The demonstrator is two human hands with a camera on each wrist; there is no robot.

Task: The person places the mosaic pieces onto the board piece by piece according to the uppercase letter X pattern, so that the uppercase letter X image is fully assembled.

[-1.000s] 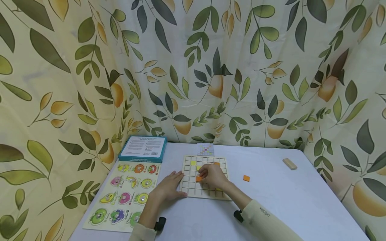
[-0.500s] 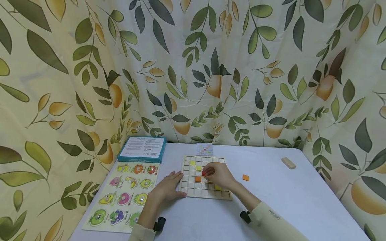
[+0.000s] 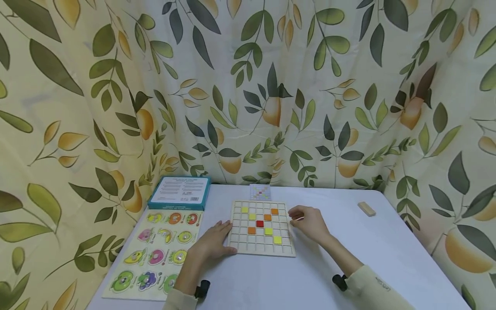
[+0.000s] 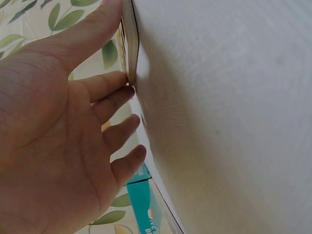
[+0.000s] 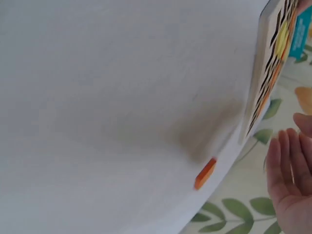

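Observation:
A square wooden grid board [image 3: 240,245] lies on the table, with yellow, orange and red tiles in some cells. The red tile [image 3: 259,224] sits near its middle. My left hand [image 3: 211,241] lies along the board's left edge, fingers extended, the thumb by the front corner. Beyond the board's right edge hovers my right hand [image 3: 310,221], its fingers loosely bent and holding nothing. In the right wrist view a loose orange tile [image 5: 205,173] lies on the white cloth, apart from that hand [image 5: 292,170]; the hand hides the tile in the head view.
A small pattern card [image 3: 260,192] lies behind the board. To the left are a fruit-picture board [image 3: 149,241] and a teal-edged box [image 3: 178,191]. A small wooden block [image 3: 366,209] lies far right. A leaf-print curtain [image 3: 248,107] hangs around the table.
My right hand has let go of the red tile in the board's middle and moved right, over the loose orange tile. My left hand stays at the board's left edge.

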